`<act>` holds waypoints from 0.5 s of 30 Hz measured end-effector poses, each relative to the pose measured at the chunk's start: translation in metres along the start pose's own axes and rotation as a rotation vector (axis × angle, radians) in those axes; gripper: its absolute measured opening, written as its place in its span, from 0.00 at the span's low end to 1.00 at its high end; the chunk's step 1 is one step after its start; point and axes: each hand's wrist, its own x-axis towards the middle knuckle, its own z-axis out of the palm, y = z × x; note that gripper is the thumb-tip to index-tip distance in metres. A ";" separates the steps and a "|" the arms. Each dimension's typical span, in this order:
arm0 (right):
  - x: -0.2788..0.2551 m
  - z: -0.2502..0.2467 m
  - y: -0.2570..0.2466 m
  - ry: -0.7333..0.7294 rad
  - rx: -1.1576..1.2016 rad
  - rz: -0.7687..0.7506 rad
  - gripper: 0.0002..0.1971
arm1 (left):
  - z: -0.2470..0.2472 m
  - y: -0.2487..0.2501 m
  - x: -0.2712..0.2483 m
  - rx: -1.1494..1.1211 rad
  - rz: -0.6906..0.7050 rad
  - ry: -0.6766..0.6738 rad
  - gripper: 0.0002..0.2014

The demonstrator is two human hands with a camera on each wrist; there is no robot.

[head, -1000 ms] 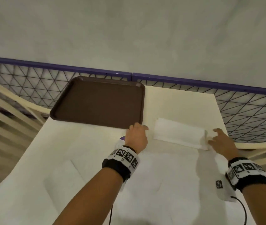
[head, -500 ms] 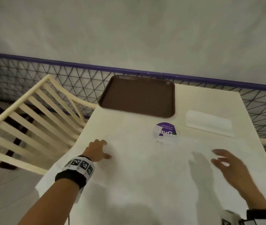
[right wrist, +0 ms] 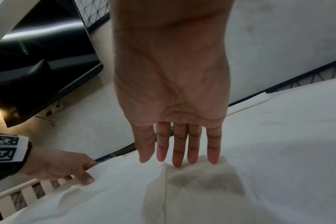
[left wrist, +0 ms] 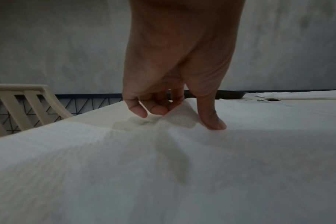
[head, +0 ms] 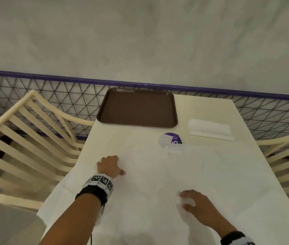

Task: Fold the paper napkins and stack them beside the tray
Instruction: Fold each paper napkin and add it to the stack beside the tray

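Hands [head: 109, 166] on open napkin [head: 149, 191] corners

The unfolded napkin [head: 157, 183] is thin white paper, matt and slightly rough. The tray [head: 137, 108] looks like brown matt plastic. The table [head: 202, 110] is smooth cream.

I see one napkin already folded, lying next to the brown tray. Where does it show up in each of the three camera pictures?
Head: the folded napkin lies right of the brown tray, upper right of the table.
Left wrist: a thin white strip at the far right edge, just past the tray's dark rim.
Right wrist: probably the white edge at mid right; the tray is not visible.
Shared landmark: the purple-topped mesh fence.
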 end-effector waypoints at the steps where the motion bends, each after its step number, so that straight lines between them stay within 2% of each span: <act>1: 0.000 0.001 0.001 0.012 0.016 0.010 0.20 | 0.000 0.000 0.000 0.023 0.021 0.002 0.32; 3: -0.002 0.001 0.002 0.034 0.030 0.008 0.29 | -0.004 0.003 -0.002 0.048 0.071 0.045 0.26; 4: -0.003 0.000 0.000 0.033 0.028 0.014 0.30 | -0.008 0.006 -0.005 0.019 0.099 0.077 0.23; 6: -0.004 -0.004 -0.010 0.029 0.018 0.027 0.21 | -0.019 0.013 -0.011 -0.151 0.179 0.118 0.14; 7: -0.004 -0.005 -0.016 0.045 -0.001 0.033 0.20 | -0.028 0.017 -0.016 -0.252 0.238 0.107 0.10; 8: -0.002 -0.008 -0.023 0.064 -0.019 0.037 0.20 | -0.037 0.023 -0.023 -0.310 0.306 0.074 0.09; 10: 0.004 -0.018 -0.043 0.123 -0.034 0.009 0.32 | -0.057 0.037 -0.039 -0.316 0.482 0.026 0.11; 12: 0.010 -0.030 -0.071 0.198 0.037 -0.060 0.43 | -0.079 0.054 -0.058 -0.290 0.646 0.007 0.07; 14: 0.016 -0.041 -0.101 0.248 0.152 -0.115 0.48 | -0.098 0.070 -0.077 -0.292 0.773 0.017 0.04; 15: 0.018 -0.045 -0.113 0.235 0.237 -0.131 0.46 | -0.107 0.076 -0.086 -0.305 0.812 0.021 0.03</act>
